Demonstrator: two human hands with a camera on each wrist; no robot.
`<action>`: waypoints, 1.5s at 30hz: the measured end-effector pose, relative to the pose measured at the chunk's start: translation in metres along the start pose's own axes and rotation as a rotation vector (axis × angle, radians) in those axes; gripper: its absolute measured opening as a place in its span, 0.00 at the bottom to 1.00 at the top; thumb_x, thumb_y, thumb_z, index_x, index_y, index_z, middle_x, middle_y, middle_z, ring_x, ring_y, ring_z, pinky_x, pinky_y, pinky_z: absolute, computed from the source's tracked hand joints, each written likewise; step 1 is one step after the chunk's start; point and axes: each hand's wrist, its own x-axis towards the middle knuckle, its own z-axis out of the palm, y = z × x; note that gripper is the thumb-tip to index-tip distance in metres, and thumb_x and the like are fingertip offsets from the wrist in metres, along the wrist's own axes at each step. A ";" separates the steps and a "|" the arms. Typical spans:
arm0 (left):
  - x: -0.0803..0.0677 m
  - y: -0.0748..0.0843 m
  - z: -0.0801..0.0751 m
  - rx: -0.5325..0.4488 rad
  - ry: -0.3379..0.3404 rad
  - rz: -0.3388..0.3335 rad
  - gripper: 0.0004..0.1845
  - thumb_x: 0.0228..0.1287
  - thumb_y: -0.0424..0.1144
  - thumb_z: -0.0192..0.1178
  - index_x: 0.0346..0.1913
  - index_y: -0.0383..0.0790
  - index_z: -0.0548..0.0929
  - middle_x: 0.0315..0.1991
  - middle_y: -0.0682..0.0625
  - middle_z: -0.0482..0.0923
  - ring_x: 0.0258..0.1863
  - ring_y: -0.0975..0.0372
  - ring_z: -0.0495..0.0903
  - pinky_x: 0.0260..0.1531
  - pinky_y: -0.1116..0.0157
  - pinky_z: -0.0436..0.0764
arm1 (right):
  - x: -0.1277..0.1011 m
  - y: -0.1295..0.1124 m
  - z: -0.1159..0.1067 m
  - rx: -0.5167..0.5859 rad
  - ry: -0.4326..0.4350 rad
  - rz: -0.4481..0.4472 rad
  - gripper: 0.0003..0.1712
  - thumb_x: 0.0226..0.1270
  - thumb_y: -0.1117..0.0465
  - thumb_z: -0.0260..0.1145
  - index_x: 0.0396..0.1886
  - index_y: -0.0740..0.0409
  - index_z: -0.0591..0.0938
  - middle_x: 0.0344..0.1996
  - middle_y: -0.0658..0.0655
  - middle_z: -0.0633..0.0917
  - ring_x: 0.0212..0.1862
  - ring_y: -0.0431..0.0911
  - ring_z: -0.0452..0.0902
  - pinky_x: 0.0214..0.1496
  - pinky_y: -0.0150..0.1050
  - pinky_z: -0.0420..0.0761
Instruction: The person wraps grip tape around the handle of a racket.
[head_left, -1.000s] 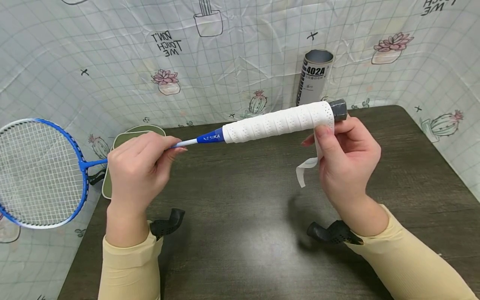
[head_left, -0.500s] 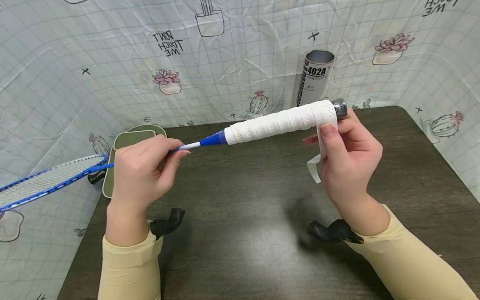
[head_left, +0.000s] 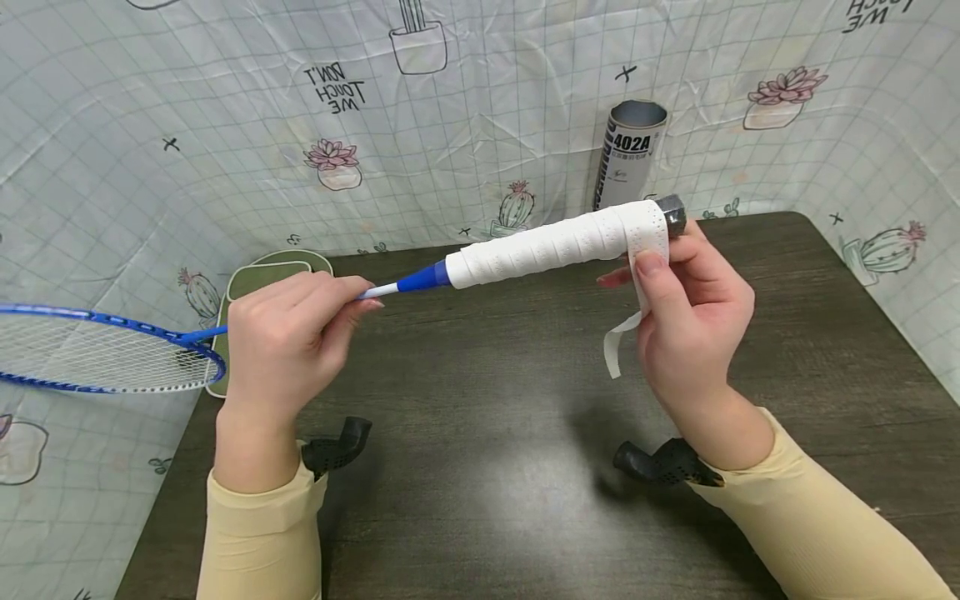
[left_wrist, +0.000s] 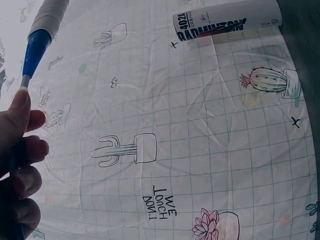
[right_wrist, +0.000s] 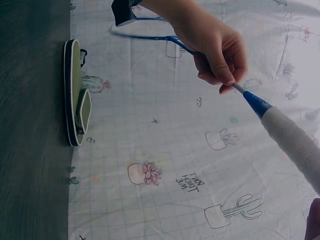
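Observation:
My left hand [head_left: 288, 333] grips the thin shaft of a blue-and-white badminton racket [head_left: 422, 278], whose strung head extends to the left, tilted nearly edge-on. Perforated white grip tape [head_left: 551, 244] winds in overlapping turns around the handle, from the blue cone almost to the dark butt end [head_left: 672, 215]. Close to that end, my right hand [head_left: 697, 321] pinches the tape between thumb and fingers. A short free tail [head_left: 612, 350] of it dangles below the thumb. In the left wrist view, fingers [left_wrist: 29, 150] curl round the shaft. Only a sliver of the right hand enters the right wrist view.
A shuttlecock tube [head_left: 632, 154] marked 402A stands at the back of the dark wooden table [head_left: 480, 467]. Behind my left hand lies a green case [head_left: 247, 279] with pale edging. A printed cloth [head_left: 480, 108] hangs around the table.
The racket has turned about its long axis, its head going from facing the camera to nearly edge-on. The tape's loose tail has swung slightly. Both hands keep nearly the same places.

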 end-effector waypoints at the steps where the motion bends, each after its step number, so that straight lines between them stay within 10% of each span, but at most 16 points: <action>1: 0.001 0.000 0.000 0.007 -0.002 -0.002 0.16 0.74 0.48 0.64 0.34 0.39 0.89 0.20 0.51 0.79 0.17 0.60 0.72 0.19 0.61 0.70 | 0.000 0.000 0.000 0.005 -0.002 0.004 0.04 0.58 0.84 0.58 0.25 0.84 0.76 0.27 0.61 0.79 0.29 0.51 0.77 0.30 0.42 0.85; 21: 0.000 -0.002 0.000 -0.030 0.000 -0.005 0.12 0.72 0.44 0.67 0.33 0.39 0.89 0.19 0.53 0.77 0.14 0.64 0.66 0.16 0.62 0.64 | 0.000 0.001 0.001 0.016 -0.022 0.006 0.07 0.60 0.81 0.65 0.26 0.84 0.76 0.22 0.57 0.73 0.22 0.45 0.64 0.31 0.41 0.84; 35: -0.001 0.000 -0.003 -0.015 -0.124 -0.001 0.03 0.65 0.38 0.70 0.36 0.42 0.89 0.19 0.56 0.76 0.15 0.69 0.65 0.16 0.67 0.65 | -0.001 0.001 0.002 -0.023 0.013 0.003 0.15 0.59 0.77 0.74 0.25 0.83 0.75 0.21 0.55 0.71 0.19 0.43 0.60 0.29 0.39 0.81; 45: -0.001 0.000 -0.004 -0.073 -0.036 -0.017 0.04 0.57 0.31 0.76 0.33 0.40 0.90 0.21 0.54 0.80 0.16 0.67 0.64 0.18 0.68 0.62 | -0.002 0.001 0.002 0.005 0.014 0.011 0.09 0.59 0.81 0.67 0.25 0.83 0.75 0.20 0.55 0.69 0.20 0.43 0.60 0.29 0.39 0.81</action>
